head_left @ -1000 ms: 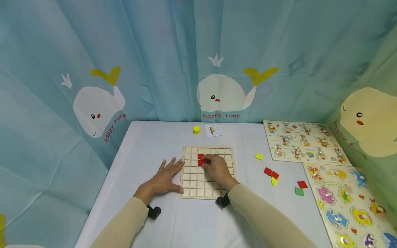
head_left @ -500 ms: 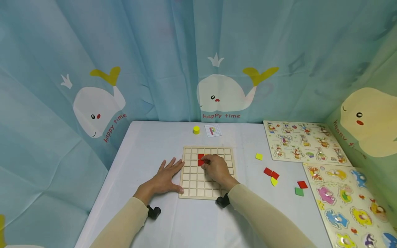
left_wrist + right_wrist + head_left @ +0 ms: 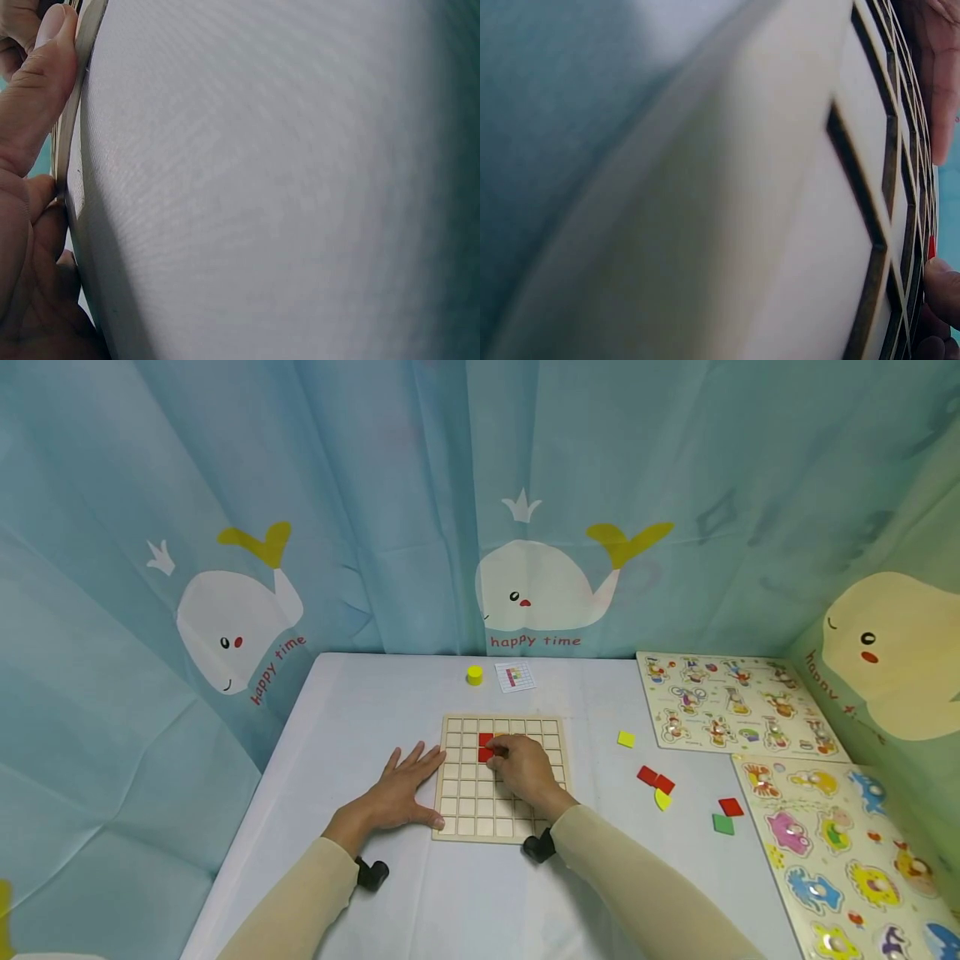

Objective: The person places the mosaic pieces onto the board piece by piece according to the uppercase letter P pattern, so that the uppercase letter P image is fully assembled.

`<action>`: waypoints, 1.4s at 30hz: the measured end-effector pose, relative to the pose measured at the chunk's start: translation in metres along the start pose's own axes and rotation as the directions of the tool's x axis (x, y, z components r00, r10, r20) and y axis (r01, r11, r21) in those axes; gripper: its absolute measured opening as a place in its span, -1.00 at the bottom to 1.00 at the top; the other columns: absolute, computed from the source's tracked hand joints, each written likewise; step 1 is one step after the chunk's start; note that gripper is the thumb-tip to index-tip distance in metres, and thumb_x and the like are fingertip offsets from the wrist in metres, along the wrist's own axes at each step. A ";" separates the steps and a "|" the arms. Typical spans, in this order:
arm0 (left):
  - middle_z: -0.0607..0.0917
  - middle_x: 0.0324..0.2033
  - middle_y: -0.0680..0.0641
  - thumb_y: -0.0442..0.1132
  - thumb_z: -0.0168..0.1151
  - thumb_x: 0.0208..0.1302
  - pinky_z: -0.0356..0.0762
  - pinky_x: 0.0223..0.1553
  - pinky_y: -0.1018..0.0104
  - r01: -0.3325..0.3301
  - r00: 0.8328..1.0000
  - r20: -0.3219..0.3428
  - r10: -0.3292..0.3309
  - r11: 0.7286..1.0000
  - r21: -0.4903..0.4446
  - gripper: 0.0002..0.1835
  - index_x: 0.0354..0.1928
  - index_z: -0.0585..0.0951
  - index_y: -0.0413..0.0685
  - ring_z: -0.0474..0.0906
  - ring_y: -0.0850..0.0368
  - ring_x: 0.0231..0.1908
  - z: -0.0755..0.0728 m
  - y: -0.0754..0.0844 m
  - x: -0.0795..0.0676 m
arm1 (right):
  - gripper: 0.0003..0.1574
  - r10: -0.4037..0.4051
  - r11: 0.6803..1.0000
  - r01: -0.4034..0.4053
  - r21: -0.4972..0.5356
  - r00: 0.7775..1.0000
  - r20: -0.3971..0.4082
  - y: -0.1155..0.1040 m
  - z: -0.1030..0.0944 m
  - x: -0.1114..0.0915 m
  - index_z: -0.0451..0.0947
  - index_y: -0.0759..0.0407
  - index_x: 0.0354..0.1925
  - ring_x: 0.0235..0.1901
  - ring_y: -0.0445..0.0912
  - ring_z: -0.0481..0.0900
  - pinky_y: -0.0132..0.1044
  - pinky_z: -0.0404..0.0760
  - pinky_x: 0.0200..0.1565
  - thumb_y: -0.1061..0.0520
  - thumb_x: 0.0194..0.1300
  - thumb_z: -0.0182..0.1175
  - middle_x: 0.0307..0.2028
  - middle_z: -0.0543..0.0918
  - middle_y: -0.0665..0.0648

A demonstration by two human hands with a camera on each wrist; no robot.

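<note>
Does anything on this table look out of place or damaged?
Nothing looks spilled or damaged. Only the yellow rounded piece, beside two red tiles, stands out: its edge curves, while the other loose tiles look straight-sided.

beige gridded board (image 3: 467, 787), red tiles (image 3: 486, 740)

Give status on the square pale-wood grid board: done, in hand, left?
Done: two red square tiles look set in the board.
In hand: the right hand is at the lower tile; whether it pinches anything is hidden. The left hand touches the board's edge.
Possibly left: three flat red tiles, a yellow square, a yellow quarter-circle and a green square lying off-board, judging by the white grid-printed card.
</note>
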State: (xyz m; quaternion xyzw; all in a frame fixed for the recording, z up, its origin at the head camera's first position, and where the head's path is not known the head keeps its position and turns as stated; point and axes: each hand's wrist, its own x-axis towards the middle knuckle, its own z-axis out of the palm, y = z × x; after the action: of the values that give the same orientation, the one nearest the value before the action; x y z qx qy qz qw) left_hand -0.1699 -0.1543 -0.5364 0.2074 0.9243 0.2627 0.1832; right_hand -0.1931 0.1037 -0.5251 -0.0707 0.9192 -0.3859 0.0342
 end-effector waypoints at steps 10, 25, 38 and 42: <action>0.05 0.69 0.05 0.23 0.63 0.01 -0.56 0.68 -0.06 -0.003 1.000 0.007 0.003 1.000 -0.002 0.29 0.70 0.10 0.06 -0.29 0.02 0.71 0.000 0.000 -0.001 | -0.70 0.010 1.000 -0.010 0.008 1.000 0.006 0.001 0.000 -0.001 0.77 0.18 0.04 -0.12 -0.06 0.69 -0.08 0.73 0.02 0.22 0.34 0.44 -0.16 0.79 0.05; 0.06 0.69 0.05 0.22 0.64 0.00 -0.55 0.68 -0.08 -0.005 1.000 -0.007 0.005 1.000 0.004 0.29 0.70 0.11 0.07 -0.28 0.01 0.71 0.001 0.001 -0.001 | -0.69 0.006 1.000 -0.006 0.029 1.000 0.001 0.002 0.000 -0.002 0.79 0.17 0.06 -0.05 -0.01 0.70 -0.04 0.73 0.05 0.21 0.34 0.43 -0.10 0.80 0.09; 0.06 0.69 0.05 0.23 0.64 -0.01 -0.55 0.68 -0.08 -0.001 1.000 -0.002 0.001 1.000 -0.002 0.30 0.70 0.11 0.07 -0.28 0.01 0.71 0.000 0.000 0.000 | -0.70 0.039 0.992 -0.038 0.124 0.999 -0.009 0.002 -0.004 0.000 0.77 0.12 0.05 -0.11 -0.02 0.60 -0.10 0.66 0.01 0.22 0.35 0.42 -0.09 0.74 0.11; 0.06 0.69 0.04 0.22 0.64 0.00 -0.55 0.68 -0.08 -0.003 1.000 -0.001 0.003 1.000 0.001 0.30 0.70 0.10 0.06 -0.28 0.01 0.71 0.000 0.000 0.000 | -0.70 0.033 0.986 -0.029 0.164 0.999 -0.020 0.005 -0.005 0.000 0.77 0.14 0.04 -0.13 -0.03 0.58 -0.18 0.61 -0.04 0.22 0.35 0.42 -0.09 0.72 0.11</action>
State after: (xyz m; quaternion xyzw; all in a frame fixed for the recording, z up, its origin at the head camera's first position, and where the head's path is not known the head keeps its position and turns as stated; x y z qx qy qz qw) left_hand -0.1696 -0.1542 -0.5362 0.2086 0.9242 0.2626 0.1824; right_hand -0.1944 0.1103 -0.5251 -0.0492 0.8856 -0.4604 0.0356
